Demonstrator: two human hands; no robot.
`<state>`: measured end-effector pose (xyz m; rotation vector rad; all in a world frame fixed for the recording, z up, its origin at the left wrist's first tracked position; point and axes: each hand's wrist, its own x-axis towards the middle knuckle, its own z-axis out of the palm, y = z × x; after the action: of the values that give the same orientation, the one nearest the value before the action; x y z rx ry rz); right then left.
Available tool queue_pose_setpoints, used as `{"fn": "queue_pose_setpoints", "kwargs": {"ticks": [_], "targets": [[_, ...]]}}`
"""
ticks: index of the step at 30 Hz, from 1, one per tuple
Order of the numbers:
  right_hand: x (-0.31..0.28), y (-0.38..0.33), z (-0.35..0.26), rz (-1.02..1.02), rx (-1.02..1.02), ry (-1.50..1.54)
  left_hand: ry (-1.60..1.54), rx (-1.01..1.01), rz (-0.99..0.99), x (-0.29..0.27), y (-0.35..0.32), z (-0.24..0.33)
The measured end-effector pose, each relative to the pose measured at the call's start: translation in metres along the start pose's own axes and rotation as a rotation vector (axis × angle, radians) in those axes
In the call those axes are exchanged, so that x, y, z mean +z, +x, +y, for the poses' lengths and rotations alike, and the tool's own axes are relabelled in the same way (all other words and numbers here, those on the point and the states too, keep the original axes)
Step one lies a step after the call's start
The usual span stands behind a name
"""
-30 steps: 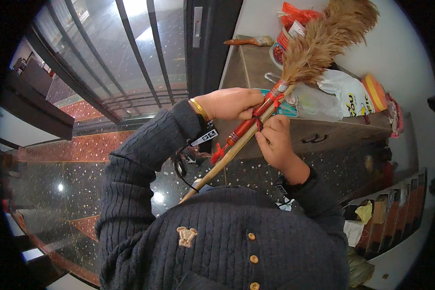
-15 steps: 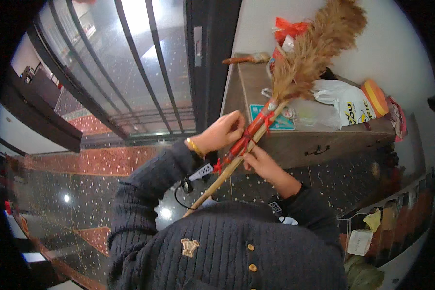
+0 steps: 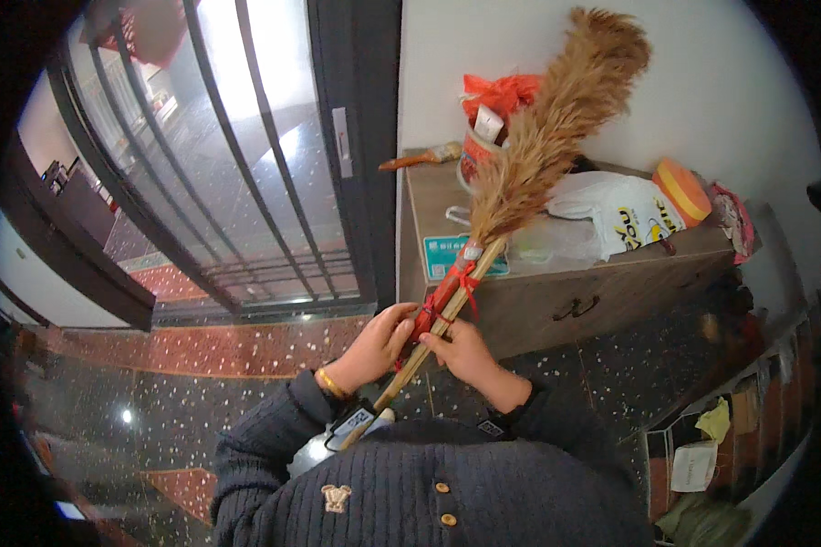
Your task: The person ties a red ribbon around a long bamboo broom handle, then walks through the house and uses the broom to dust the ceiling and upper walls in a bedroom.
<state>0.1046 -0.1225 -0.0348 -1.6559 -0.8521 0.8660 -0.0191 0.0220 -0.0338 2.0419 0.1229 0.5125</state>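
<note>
Both hands closed on a feather duster held slantwise before the chest: the left hand pinched the red wrapping on its wooden handle, the right hand gripped the stick just right of it. The plume stood over a low brown cabinet by the far wall, right of a barred glass door. The binding appeared to be the work in hand; any further fingering would call for a steady stick.
</note>
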Motion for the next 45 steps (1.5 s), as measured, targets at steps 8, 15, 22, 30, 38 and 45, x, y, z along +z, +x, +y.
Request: {"fn": "queue_pose_setpoints", "kwargs": {"ticks": [8,15,22,30,38,45], "targets": [[-0.003,-0.015,-0.002,-0.029,-0.121,0.150,-0.099,-0.187,0.107,0.032,-0.013,0.033],[-0.024,-0.025,0.011,-0.080,-0.244,0.282,-0.092,-0.057,0.021,0.049,-0.018,0.047],[-0.035,-0.037,-0.002,-0.118,-0.245,0.447,-0.349,-0.350,-0.003,0.065,-0.051,0.068],[-0.026,-0.030,-0.045,-0.179,-0.210,0.496,0.049,-0.574,0.153,0.064,-0.216,0.030],[0.022,-0.014,-0.052,-0.592,-0.337,0.714,0.147,-0.841,0.631,0.017,-0.317,-0.024],[0.092,0.037,0.012,-0.562,0.023,0.281,0.359,-0.784,0.791,-0.071,-0.336,-0.051]]}}
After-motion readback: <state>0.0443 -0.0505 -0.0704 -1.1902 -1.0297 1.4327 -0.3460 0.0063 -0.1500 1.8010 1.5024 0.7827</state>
